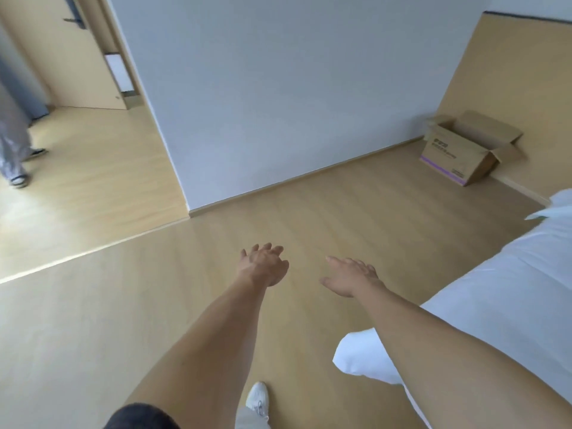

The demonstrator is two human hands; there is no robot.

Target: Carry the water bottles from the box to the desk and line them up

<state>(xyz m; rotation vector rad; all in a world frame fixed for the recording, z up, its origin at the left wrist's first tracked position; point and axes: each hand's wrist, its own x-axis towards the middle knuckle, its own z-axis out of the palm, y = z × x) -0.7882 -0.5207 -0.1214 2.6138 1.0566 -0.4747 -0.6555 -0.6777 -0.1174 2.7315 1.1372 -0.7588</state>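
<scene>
Box [467, 147] interior hidden behind its near wall, so can't tell if bottles inside; print on its side too small to read. Bed [510, 298] cut off by right edge. Second person [14, 131] at left cut off above legs.

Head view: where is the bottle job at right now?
Done: nothing can be confirmed; no bottles or desk in view. In hand: nothing; the left hand and right hand are both open and empty, held out over the floor. Left: reach the open cardboard box by the far wall; its contents aren't visible from here.
</scene>
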